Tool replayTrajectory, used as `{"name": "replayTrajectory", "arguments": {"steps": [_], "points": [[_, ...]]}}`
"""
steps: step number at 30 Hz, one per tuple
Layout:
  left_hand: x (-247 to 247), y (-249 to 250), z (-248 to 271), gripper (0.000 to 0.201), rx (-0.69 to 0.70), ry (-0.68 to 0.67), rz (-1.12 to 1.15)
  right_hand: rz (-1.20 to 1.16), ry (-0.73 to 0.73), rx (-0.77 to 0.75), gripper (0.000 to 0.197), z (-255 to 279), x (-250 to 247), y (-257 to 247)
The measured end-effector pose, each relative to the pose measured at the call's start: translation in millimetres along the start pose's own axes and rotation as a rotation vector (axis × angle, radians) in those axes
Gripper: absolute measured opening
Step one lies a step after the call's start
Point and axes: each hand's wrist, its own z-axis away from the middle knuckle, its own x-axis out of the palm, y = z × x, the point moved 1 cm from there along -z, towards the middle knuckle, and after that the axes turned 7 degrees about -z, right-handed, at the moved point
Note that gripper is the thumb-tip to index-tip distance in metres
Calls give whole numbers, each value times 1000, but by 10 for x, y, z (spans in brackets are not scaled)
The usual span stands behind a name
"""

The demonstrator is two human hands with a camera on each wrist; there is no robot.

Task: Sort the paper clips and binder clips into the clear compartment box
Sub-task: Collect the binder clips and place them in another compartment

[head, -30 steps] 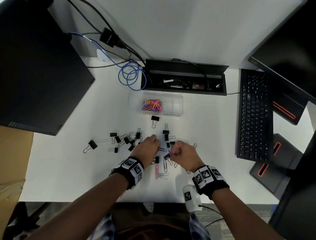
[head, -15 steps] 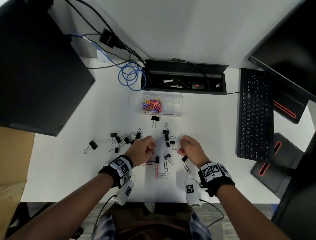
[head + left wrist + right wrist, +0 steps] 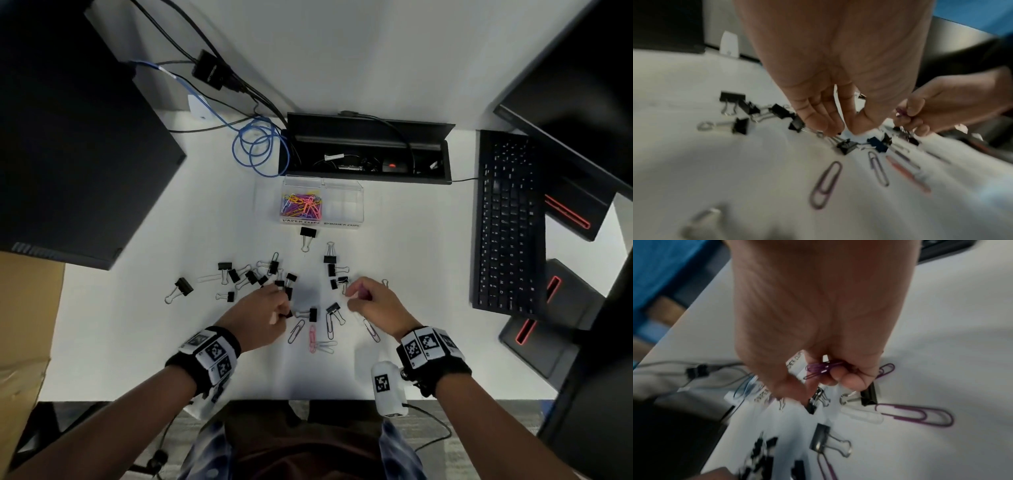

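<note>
1. From the head view, the clear compartment box (image 3: 322,202) sits at 12 o'clock. Its left part holds many paper clips (image 3: 301,205); the right part looks empty. About sixteen binder clips (image 3: 308,233) and six loose paper clips wait on the table (image 3: 120,325).
2. From the left wrist, the left hand (image 3: 830,100) dips straight fingers onto a binder clip's handles.
3. From the right wrist, the right hand (image 3: 818,331) pinches two purple clips (image 3: 823,368).

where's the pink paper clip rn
In the head view the pink paper clip lies on the desk between both wrists, beside two pale clips.

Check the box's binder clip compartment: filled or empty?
Empty. The right compartment shows only clear plastic, while black binder clips lie scattered on the desk.
</note>
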Motion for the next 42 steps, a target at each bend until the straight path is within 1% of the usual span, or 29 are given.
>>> {"name": "replayTrajectory", "arguments": {"steps": [2,3,6,7,9,12,14,17,19,22,23,25,28,31,32,33,35,37,39,40,42], "points": [[3,-64,85,17,-4,-110,-223,181,-64,-67,16,23,63,5],[4,-71,114,18,-25,-150,-292,249,-90,-85,20,29,104,9],[2,-39,110,7,-83,-193,-320,348,-107,-81,27,33,229,10],[0,-19,89,10,-86,-199,-334,374,-93,-75,25,23,262,3],[-8,5,54,15,-88,-179,-356,424,-46,-83,18,16,321,-24],[-55,48,-6,16,-71,-128,-377,497,21,-79,10,-16,387,-76],[-64,52,-36,14,-56,-117,-375,525,60,-48,11,-35,419,-101],[-55,9,-27,15,-70,-107,-294,531,139,-17,11,-32,454,-142],[-43,-27,3,17,-65,-88,-240,544,180,-24,18,-10,487,-153],[-29,-49,46,20,-28,-70,-215,585,209,-65,39,38,580,-139],[-31,-46,63,20,-20,-75,-212,577,217,-76,41,53,611,-137],[-22,-71,90,20,-22,-77,-176,539,209,-83,35,85,659,-140],[-36,-138,101,20,-87,-49,-16,490,204,-113,17,99,692,-85],[-92,-140,71,17,-135,-37,111,279,306,-148,7,109,668,-16],[-109,-130,58,15,-154,-30,168,212,338,-134,9,126,651,-26],[-140,-100,45,15,-182,-24,226,149,355,-101,15,137,632,-42],[-189,-36,-16,17,-238,6,319,3,357,-21,24,109,589,-95],[-291,62,-141,21,-287,62,423,-138,320,51,21,33,537,-237],[-460,184,-325,24,-301,151,449,-315,293,91,9,-87,474,-469],[-559,244,-432,25,-296,204,454,-397,280,80,4,-147,438,-615],[-766,361,-655,26,-283,300,545,-545,235,35,9,-279,365,-923]]}}
